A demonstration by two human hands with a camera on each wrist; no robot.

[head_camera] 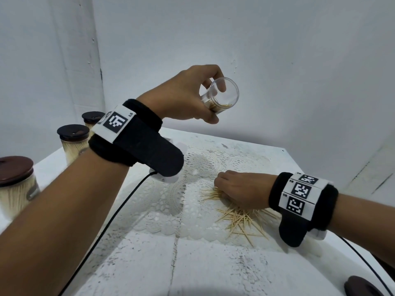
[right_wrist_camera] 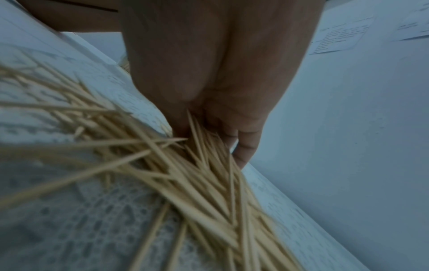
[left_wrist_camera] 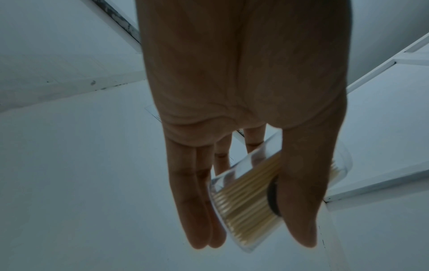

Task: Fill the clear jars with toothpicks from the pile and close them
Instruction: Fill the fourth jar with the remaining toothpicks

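Observation:
My left hand [head_camera: 201,97] holds a clear jar [head_camera: 222,96] in the air above the table, tilted with its open mouth toward the right. Some toothpicks lie along its lower side. The left wrist view shows the same jar [left_wrist_camera: 246,199] held between thumb and fingers [left_wrist_camera: 197,201]. My right hand [head_camera: 237,189] is down on the toothpick pile [head_camera: 241,216], fingers curled round a bunch of them. In the right wrist view the toothpicks [right_wrist_camera: 197,165] run up into the closed palm.
Three filled jars with brown lids stand at the left: one [head_camera: 15,186] near, one [head_camera: 73,142] further back, one [head_camera: 92,120] behind it. A loose brown lid [head_camera: 363,286] lies at the front right. A white lace doily [head_camera: 192,167] covers the table [head_camera: 149,263].

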